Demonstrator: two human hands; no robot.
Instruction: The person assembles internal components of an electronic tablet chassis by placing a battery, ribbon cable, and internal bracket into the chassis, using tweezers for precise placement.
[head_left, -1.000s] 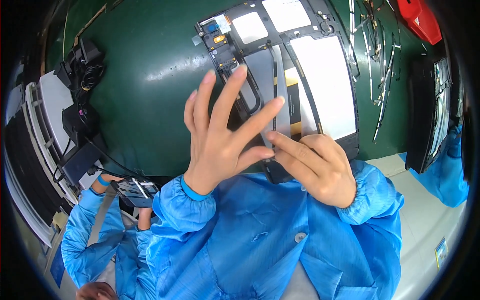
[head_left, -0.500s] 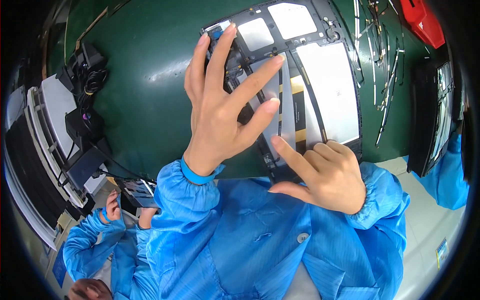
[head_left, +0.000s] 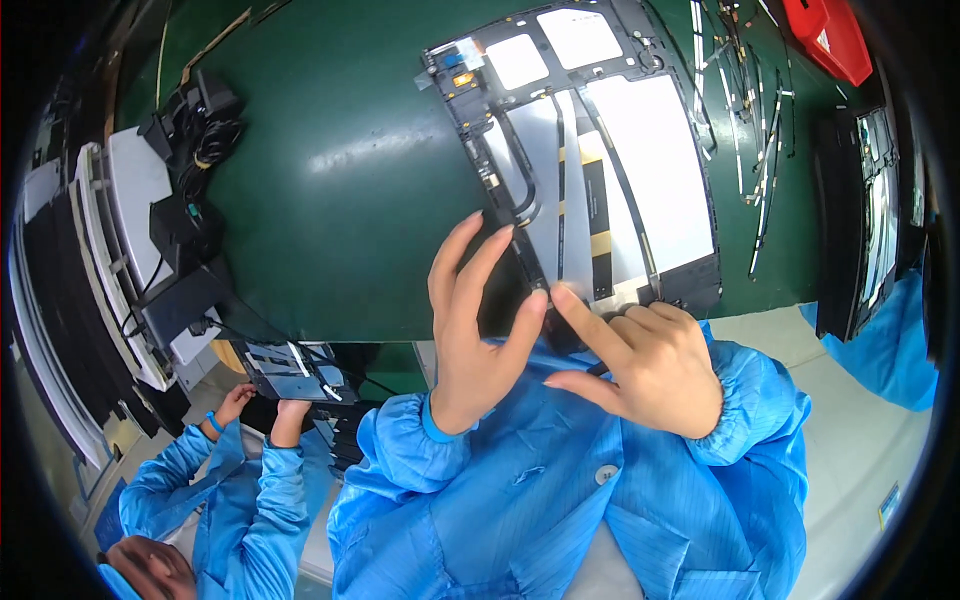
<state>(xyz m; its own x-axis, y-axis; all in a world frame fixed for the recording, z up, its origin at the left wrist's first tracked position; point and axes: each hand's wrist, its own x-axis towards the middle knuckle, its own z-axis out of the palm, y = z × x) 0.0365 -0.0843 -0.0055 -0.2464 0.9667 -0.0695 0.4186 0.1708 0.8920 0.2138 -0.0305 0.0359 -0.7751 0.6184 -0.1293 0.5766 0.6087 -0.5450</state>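
An opened flat device like a tablet point(head_left: 668, 165), with a black frame and bright silver-white panels, lies at a slant on the green table. A black flat cable point(head_left: 622, 180) runs down its middle, and a curled black cable point(head_left: 523, 165) sits along its left side. My left hand point(head_left: 478, 335) is at the device's lower left edge, fingers apart, with fingertips at the black rim. My right hand point(head_left: 655, 360) rests at the near edge; its index finger points to the lower left corner and its thumb is spread. The other fingers curl, their tips partly hidden.
Several thin strip cables point(head_left: 765, 185) lie right of the device, near a red plastic bin point(head_left: 832, 40). A stack of dark panels point(head_left: 850, 220) stands far right. Black adapters with bundled cords point(head_left: 205, 150) sit left. A co-worker point(head_left: 215, 490) holds another panel point(head_left: 295, 370) at lower left.
My left hand has moved down from the device's upper left to its lower left edge, uncovering the curled cable. My right hand stays nearly in place. The co-worker's panel shows more fully.
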